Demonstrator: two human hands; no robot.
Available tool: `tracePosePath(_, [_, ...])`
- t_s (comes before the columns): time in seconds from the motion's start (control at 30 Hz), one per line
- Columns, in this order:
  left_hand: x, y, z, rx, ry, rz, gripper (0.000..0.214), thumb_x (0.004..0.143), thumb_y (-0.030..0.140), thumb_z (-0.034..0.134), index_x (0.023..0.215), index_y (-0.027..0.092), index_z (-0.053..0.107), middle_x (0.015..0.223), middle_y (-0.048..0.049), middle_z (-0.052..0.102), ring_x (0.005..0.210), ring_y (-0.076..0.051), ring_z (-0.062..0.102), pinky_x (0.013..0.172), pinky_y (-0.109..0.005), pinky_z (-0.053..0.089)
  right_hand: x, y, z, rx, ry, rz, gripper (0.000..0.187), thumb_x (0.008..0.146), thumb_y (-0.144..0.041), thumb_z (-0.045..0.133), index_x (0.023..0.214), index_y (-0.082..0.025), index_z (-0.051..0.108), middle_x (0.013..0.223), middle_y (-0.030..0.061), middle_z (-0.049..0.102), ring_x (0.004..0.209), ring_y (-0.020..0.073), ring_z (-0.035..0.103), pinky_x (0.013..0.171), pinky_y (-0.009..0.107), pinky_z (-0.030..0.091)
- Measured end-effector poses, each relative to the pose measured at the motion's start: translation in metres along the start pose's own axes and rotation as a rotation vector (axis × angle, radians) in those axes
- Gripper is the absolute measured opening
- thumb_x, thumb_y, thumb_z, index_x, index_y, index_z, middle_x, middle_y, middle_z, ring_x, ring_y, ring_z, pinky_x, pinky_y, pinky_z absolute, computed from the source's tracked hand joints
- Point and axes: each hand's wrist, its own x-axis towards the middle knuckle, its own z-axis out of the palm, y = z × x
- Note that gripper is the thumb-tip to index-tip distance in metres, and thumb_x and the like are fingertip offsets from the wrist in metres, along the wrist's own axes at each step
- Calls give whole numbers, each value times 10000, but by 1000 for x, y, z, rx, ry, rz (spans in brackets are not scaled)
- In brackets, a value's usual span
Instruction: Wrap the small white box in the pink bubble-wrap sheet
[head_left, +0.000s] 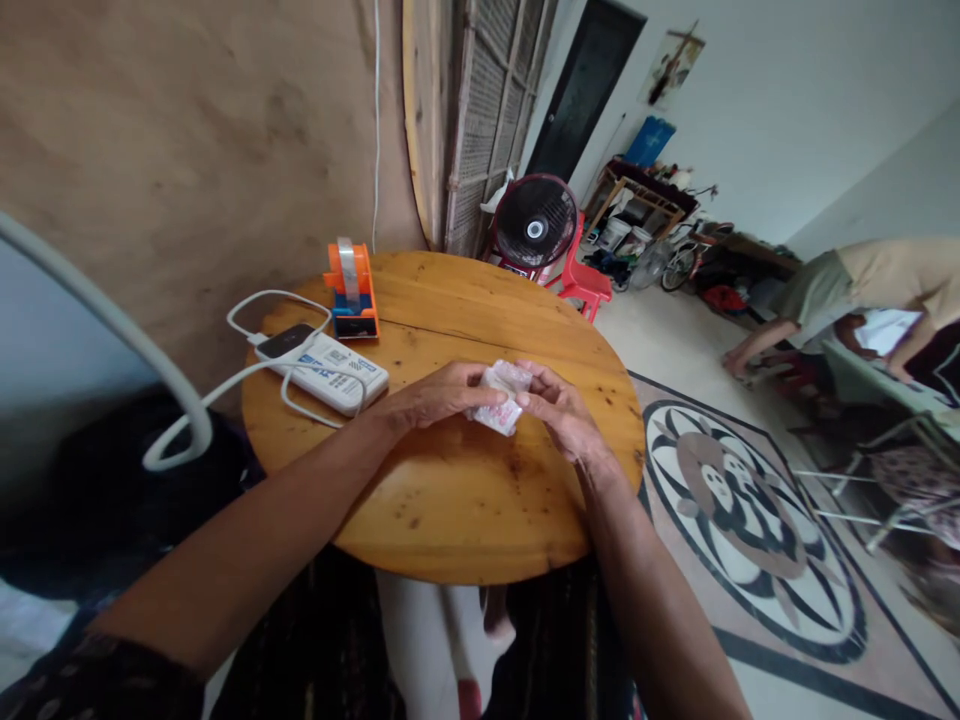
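Observation:
A small packet [498, 412] in clear, crinkled plastic with pinkish-red print is held between both hands over the round wooden table [465, 510]. My left hand [444, 392] grips its left side, the thumb lying on top. On the other side my right hand [559, 405] pinches the packet's right edge between thumb and fingers. The fingers beneath the packet are partly hidden. What lies inside the wrapping is too small to make out.
An orange and blue tape dispenser [354, 290] stands at the table's back left. Near it lies a white power bank [337, 372] with a looped white cable [279, 293]. Beyond the table are a fan [535, 228] and red chair [583, 275]. Another person [862, 285] bends at the right.

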Motion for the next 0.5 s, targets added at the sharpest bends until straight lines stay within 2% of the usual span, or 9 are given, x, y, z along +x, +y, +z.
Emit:
tracePosePath(0.17, [3,-1,3,-93,114,-33,359,698,326,709,979,109,656,878,-60,680,747,-155,613,715,-279,452,3,12,5,59,45,-51,546,627,-338,834,1113,-236,606,1140,52,699,1049,209,648,987,396,475])
tracePosePath(0.33, [5,-5,4,-150,119,-47,373,690,319,721,996,114,657,862,-42,677,734,-147,612,703,-274,456,5,19,7,61,107,-55,557,607,-357,839,1088,-228,591,1064,49,714,977,200,666,953,399,494])
tracePosePath(0.5, [6,-7,5,-130,173,-57,381,677,333,742,971,102,671,835,-38,687,715,-138,609,695,-262,451,5,22,8,24,189,-69,584,581,-403,848,1077,-230,592,1013,47,701,947,203,658,900,383,518])
